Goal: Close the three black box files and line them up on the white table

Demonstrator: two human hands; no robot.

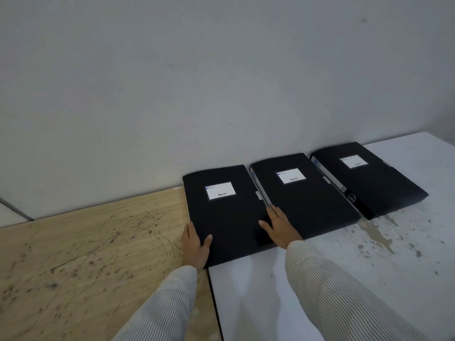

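All three black box files lay closed in a row against the wall point(221, 82). The left hand point(195, 244) cupped the nearest file point(229, 217) at its outer corner, while the right hand point(279, 226) lay flat and open on its other edge, probably to square it with the middle file point(302, 195) and the far file point(369, 178).

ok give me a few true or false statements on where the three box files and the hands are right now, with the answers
1. All three black box files lie flat with their lids closed. True: the left box file, the middle box file and the right box file are all shut.
2. The left hand grips the near left corner of the left box file. True.
3. The right hand rests on the right box file. False: it lies flat where the left and middle files meet.
4. The files are stacked on each other. False: they lie side by side in a row along the wall.
5. Each file shows a white label on top. True.
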